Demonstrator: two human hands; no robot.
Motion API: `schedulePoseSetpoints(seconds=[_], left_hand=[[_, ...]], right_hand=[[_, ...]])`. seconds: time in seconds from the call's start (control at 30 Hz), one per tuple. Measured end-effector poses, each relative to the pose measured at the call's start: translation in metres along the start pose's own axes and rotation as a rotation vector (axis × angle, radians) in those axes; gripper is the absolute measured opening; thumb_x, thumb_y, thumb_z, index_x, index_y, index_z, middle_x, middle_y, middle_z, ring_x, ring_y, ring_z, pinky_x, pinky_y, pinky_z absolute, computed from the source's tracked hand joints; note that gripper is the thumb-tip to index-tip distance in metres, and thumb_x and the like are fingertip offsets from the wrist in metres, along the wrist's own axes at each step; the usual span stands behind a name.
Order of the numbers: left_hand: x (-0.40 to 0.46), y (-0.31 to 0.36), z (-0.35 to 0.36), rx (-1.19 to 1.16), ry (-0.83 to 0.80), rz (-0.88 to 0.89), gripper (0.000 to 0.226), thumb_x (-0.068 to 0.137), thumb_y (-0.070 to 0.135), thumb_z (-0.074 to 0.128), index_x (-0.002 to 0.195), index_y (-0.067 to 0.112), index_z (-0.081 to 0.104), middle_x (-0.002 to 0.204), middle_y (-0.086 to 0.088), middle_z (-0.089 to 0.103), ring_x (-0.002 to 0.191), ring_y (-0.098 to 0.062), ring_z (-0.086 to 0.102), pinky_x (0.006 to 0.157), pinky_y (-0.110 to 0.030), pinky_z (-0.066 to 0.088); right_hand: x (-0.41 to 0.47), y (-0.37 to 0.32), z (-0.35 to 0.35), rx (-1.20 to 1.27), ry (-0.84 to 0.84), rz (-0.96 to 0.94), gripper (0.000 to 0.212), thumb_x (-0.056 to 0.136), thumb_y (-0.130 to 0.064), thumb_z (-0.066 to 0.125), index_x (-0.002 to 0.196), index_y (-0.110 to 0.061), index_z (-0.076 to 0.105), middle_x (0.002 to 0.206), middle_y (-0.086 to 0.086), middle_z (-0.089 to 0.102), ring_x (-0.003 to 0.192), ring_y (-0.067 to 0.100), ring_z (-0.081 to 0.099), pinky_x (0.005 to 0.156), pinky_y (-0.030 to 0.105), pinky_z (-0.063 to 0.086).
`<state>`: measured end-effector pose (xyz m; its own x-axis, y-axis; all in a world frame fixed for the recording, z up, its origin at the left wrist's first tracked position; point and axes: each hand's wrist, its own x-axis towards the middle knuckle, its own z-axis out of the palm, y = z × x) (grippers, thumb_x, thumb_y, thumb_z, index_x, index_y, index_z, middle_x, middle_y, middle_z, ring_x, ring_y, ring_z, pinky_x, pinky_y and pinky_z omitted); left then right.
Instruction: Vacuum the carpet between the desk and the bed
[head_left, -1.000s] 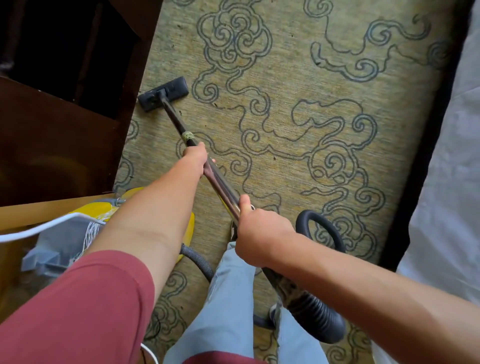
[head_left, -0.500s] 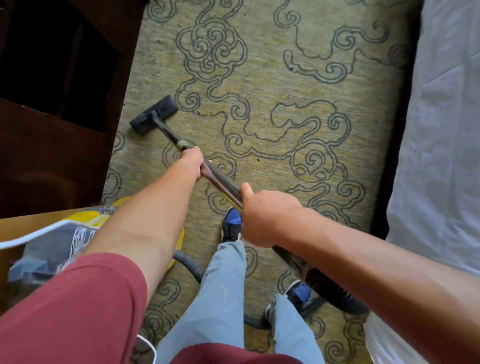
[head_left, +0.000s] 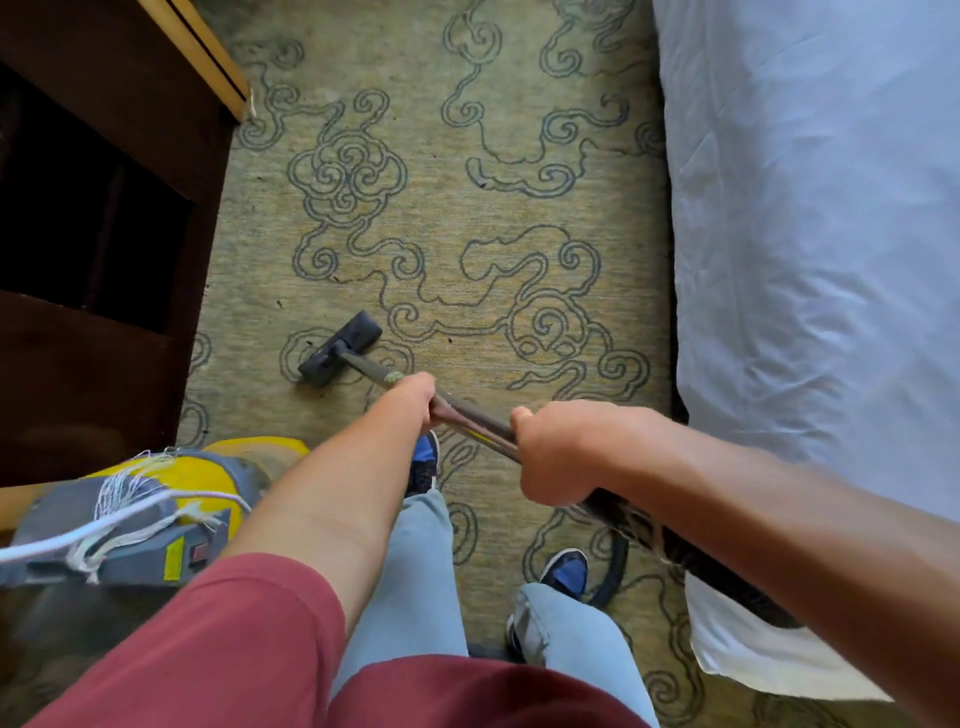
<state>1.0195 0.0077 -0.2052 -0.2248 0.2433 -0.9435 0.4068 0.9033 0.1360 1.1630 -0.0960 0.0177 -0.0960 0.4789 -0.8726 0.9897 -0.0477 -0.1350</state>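
Mid-stroke on the carpet (head_left: 467, 208), working the strip between the dark wood desk (head_left: 93, 364) on my left and the white-covered bed (head_left: 810, 260) on my right. My left hand (head_left: 410, 402) is wrapped round the metal wand (head_left: 467, 418) low down, close to the taped joint; my right hand (head_left: 550, 457) is fisted round the same wand further up, where it meets the dark hose (head_left: 618, 561). Both grips look firm, nothing slack. The floor head (head_left: 340, 349) sits flat on the pile just ahead of my feet, angled toward the desk side, near the desk's base but not touching it. The yellow-and-grey canister (head_left: 171, 514) stands by my left leg, a white cord (head_left: 78, 535) draped over it. I read this as one pass in a run of back-and-forth strokes along the desk edge; the middle and the bed side of the strip look still to be covered, and I can see a few dark specks on the pile ahead. Next move, as I judge it: push the head forward in a straight line, keep it flat, then shift the lane toward the bed. Watch the hose loop by my right shoe (head_left: 563, 571), which could snag a step.
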Motion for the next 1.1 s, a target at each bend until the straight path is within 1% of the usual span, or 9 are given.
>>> schedulePoseSetpoints(seconds=[0.1,0.2,0.37,0.47,0.67,0.8,0.93,1.0,1.1], left_hand=[[-0.020,-0.019,0.035,-0.027,-0.045,-0.039,0.023,0.108,0.026,0.039,0.103,0.005,0.044,0.106,-0.014,0.050,0.103,-0.023,0.048,0.094,-0.031,0.045],[-0.041,-0.034,0.064,-0.073,-0.065,-0.023,0.022,0.108,0.026,0.040,0.111,0.004,0.040,0.119,-0.015,0.046,0.114,-0.026,0.050,0.113,-0.037,0.041],[-0.075,-0.063,0.112,-0.121,-0.069,-0.044,0.032,0.107,0.023,0.043,0.078,0.009,0.038,0.079,-0.011,0.041,0.072,-0.024,0.046,0.077,-0.031,0.045],[-0.090,-0.074,0.141,-0.139,-0.103,-0.024,0.031,0.107,0.020,0.041,0.077,0.010,0.038,0.076,-0.009,0.040,0.060,-0.021,0.041,0.078,-0.027,0.043],[-0.099,-0.071,0.181,-0.162,-0.116,0.009,0.027,0.106,0.016,0.041,0.080,0.008,0.040,0.091,-0.013,0.046,0.089,-0.025,0.053,0.080,-0.037,0.048],[-0.096,-0.054,0.187,-0.172,-0.068,0.007,0.012,0.104,0.016,0.046,0.095,0.008,0.046,0.099,-0.013,0.049,0.093,-0.027,0.053,0.096,-0.043,0.049],[-0.090,-0.035,0.188,-0.242,-0.082,0.011,0.012,0.103,0.016,0.047,0.112,0.009,0.043,0.106,-0.014,0.050,0.104,-0.027,0.050,0.107,-0.040,0.046],[-0.083,-0.032,0.187,-0.238,-0.080,0.004,0.019,0.102,0.014,0.048,0.118,0.006,0.044,0.116,-0.015,0.055,0.113,-0.028,0.054,0.113,-0.048,0.044],[-0.073,-0.044,0.188,-0.265,-0.047,-0.030,0.038,0.096,0.013,0.056,0.133,0.004,0.052,0.135,-0.015,0.062,0.114,-0.031,0.066,0.091,-0.048,0.057]], right_hand=[[-0.034,0.019,0.025,-0.001,-0.034,0.009,0.054,0.091,-0.018,0.052,0.143,-0.010,0.040,0.103,0.008,0.055,0.090,0.030,0.055,0.071,0.037,0.043],[-0.060,0.036,0.043,-0.021,-0.005,0.002,0.050,0.095,-0.019,0.051,0.143,-0.010,0.043,0.119,0.009,0.061,0.105,0.030,0.062,0.073,0.035,0.044],[-0.099,0.065,0.078,-0.038,-0.010,0.040,0.048,0.093,-0.020,0.054,0.139,-0.010,0.045,0.113,0.008,0.060,0.105,0.029,0.063,0.073,0.034,0.044],[-0.117,0.083,0.097,0.013,-0.040,0.081,0.057,0.090,-0.021,0.057,0.143,-0.010,0.039,0.103,0.008,0.056,0.097,0.031,0.062,0.073,0.035,0.047],[-0.126,0.107,0.107,0.025,-0.064,0.104,0.064,0.095,-0.018,0.058,0.152,-0.009,0.031,0.117,0.011,0.061,0.107,0.031,0.063,0.073,0.033,0.040],[-0.118,0.119,0.089,0.010,-0.102,0.055,0.060,0.099,-0.017,0.051,0.154,-0.007,0.030,0.099,0.007,0.055,0.084,0.024,0.051,0.065,0.029,0.037],[-0.104,0.133,0.077,0.068,-0.092,0.045,0.051,0.106,-0.020,0.043,0.153,-0.008,0.027,0.143,0.012,0.048,0.118,0.027,0.052,0.075,0.024,0.031],[-0.101,0.134,0.076,0.062,-0.070,0.063,0.054,0.105,-0.022,0.046,0.154,-0.009,0.026,0.138,0.013,0.051,0.121,0.028,0.053,0.067,0.020,0.029],[-0.099,0.131,0.098,0.041,-0.051,0.123,0.065,0.095,-0.021,0.051,0.154,-0.015,0.023,0.116,0.007,0.059,0.099,0.027,0.060,0.074,0.029,0.045]])
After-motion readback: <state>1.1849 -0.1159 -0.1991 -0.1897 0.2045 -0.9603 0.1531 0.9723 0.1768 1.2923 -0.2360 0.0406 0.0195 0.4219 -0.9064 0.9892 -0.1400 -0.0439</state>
